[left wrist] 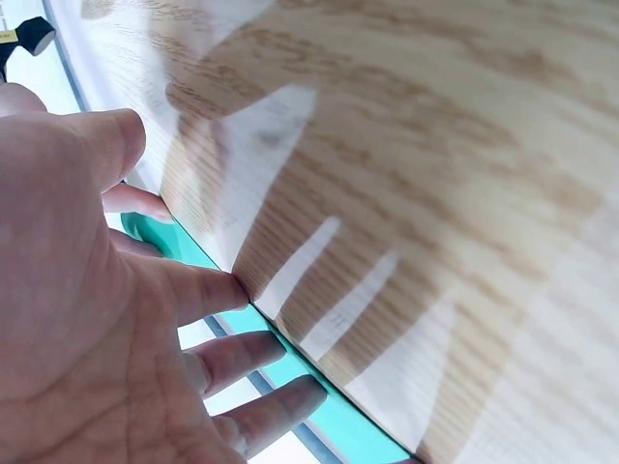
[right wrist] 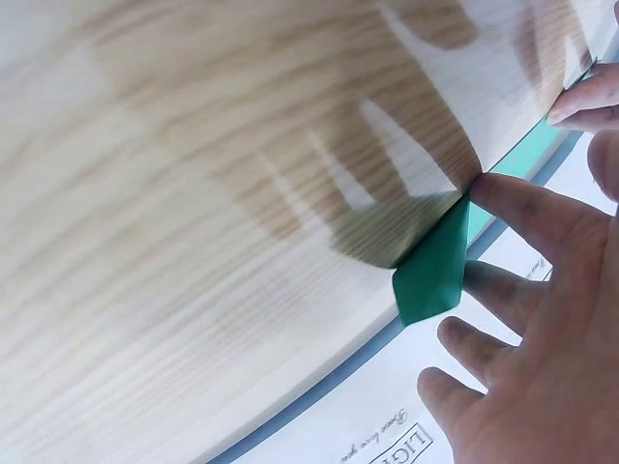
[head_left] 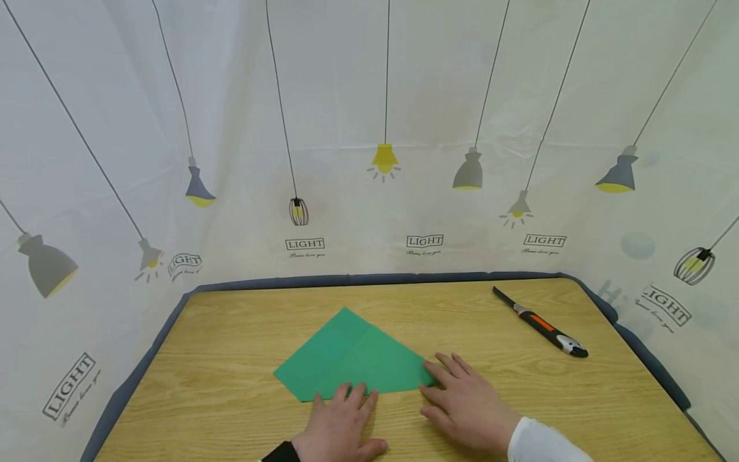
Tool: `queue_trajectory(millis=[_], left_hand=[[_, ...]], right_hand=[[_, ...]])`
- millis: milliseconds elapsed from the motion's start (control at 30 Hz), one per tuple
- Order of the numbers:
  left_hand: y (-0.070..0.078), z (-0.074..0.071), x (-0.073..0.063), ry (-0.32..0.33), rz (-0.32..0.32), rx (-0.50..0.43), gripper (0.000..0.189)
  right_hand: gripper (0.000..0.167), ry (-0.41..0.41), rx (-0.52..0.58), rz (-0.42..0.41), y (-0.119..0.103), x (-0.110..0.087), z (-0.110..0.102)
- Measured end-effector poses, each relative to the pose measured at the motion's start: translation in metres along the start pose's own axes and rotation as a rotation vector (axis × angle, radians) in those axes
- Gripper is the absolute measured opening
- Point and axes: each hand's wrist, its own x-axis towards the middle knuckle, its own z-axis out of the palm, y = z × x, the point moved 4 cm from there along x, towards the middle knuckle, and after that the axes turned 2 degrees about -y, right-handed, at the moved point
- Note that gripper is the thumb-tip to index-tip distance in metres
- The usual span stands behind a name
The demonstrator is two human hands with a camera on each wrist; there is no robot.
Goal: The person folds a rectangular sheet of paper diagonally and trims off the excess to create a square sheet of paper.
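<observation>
A folded sheet of green paper (head_left: 346, 359) lies on the wooden table, with a crease running across its upper part. Along its near edge, the fingertips of my left hand (head_left: 337, 427) rest on the paper, the fingers straight and spread. At the right corner, my right hand (head_left: 470, 401) touches the paper with extended fingers. In the right wrist view that green corner (right wrist: 433, 266) stands slightly raised off the table beside the right hand (right wrist: 551, 300). The left wrist view has the left hand (left wrist: 126, 290) with its fingertips along the paper's edge (left wrist: 363, 425).
A black utility knife (head_left: 545, 327) with an orange inset lies at the back right of the table (head_left: 219, 346). A dark blue border (head_left: 346, 280) runs along the table's edge. Behind it hangs a white cloth (head_left: 340, 96) printed with lamps.
</observation>
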Motion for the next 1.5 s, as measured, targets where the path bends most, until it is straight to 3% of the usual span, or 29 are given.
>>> queue_trajectory(millis=[367,1067,1500], left_hand=[[-0.001,-0.001,-0.001,0.012,0.004,-0.003,0.082],[-0.001,-0.004,-0.004,0.037,0.021,-0.003,0.081],[-0.003,-0.002,-0.004,0.02,-0.012,-0.046,0.079]], right_hand=[[0.047,-0.008,0.061,0.065,0.019,-0.015,-0.004],[0.046,0.039,-0.002,0.128,0.038,-0.036,-0.009],[0.051,-0.011,-0.015,0.15,0.037,-0.039,-0.009]])
